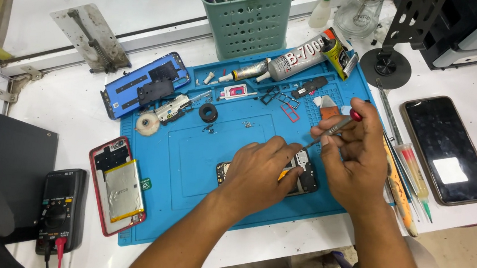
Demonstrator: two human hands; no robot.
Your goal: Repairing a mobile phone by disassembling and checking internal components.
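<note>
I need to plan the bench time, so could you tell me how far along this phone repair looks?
Done: the opened phone lies without its back cover on the blue mat. In hand: the left hand steadies it while the right hand works a screwdriver into it. Left: loose screws and small frames remain unfitted.

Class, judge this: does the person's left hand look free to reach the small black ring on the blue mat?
Probably yes: the left hand rests on the opened phone, and bare blue mat separates it from the black ring.

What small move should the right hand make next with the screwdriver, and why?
Probably lower the screwdriver tip onto the opened phone: the right hand holds it angled just above, while the left hand steadies the phone on the blue mat.
</note>
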